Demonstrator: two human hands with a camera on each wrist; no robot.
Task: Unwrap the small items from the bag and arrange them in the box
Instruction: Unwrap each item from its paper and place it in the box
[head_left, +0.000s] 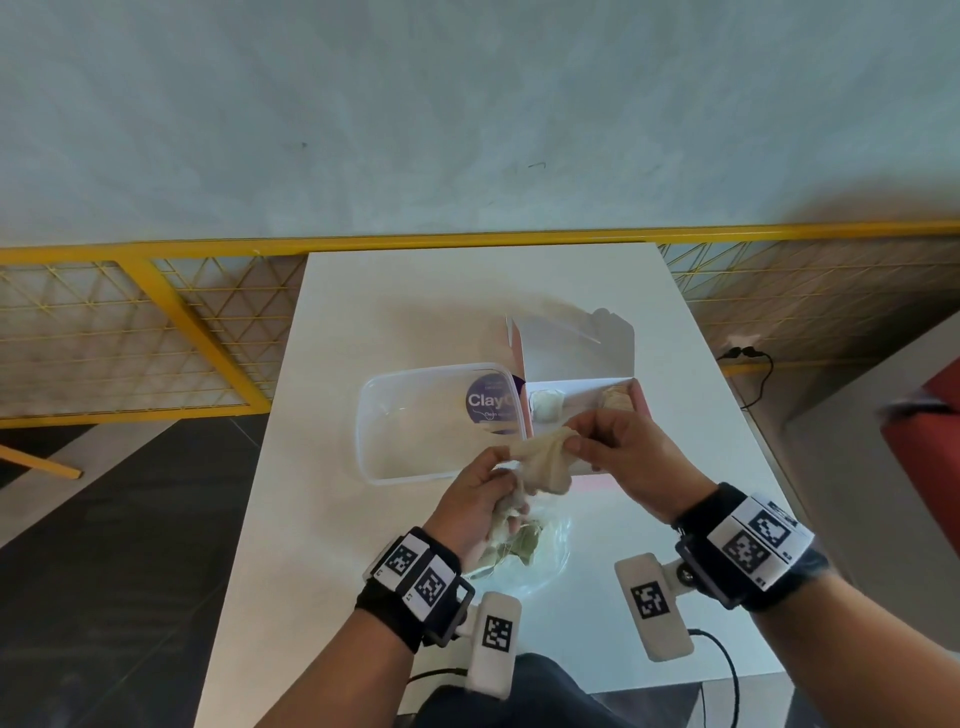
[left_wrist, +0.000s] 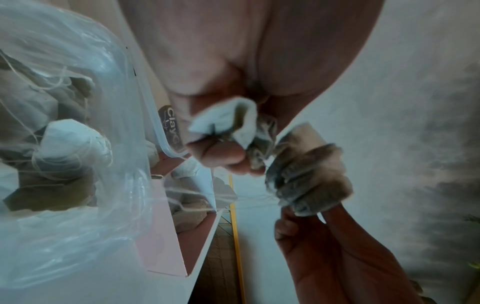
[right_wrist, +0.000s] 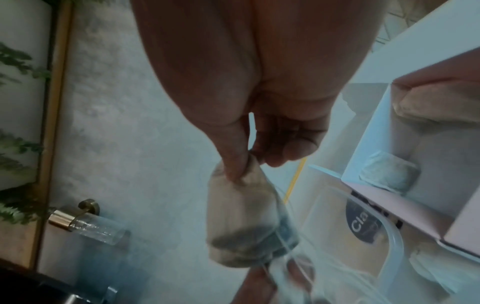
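Observation:
Both hands hold a small beige pouch (head_left: 545, 462) in the air above the table. My right hand (head_left: 576, 441) pinches its top end between thumb and forefinger; the right wrist view shows the pouch (right_wrist: 246, 218) hanging below that pinch. My left hand (head_left: 498, 473) grips the lower end along with a crumpled white wrapper (left_wrist: 228, 121). The pink-and-white box (head_left: 641, 400) stands open behind my hands, with a white item (head_left: 545, 405) at its left and a beige item (head_left: 618, 400) at its right. A clear plastic bag (head_left: 519, 551) with several wrapped items lies under my left wrist.
A clear plastic container (head_left: 395, 457) with a purple "Clay" label lies left of the box, touching it. The box lid (head_left: 576, 343) stands upright at the back. The white table (head_left: 363, 312) ends at a yellow mesh railing (head_left: 156, 312). A cable (head_left: 722, 670) trails from my right wrist.

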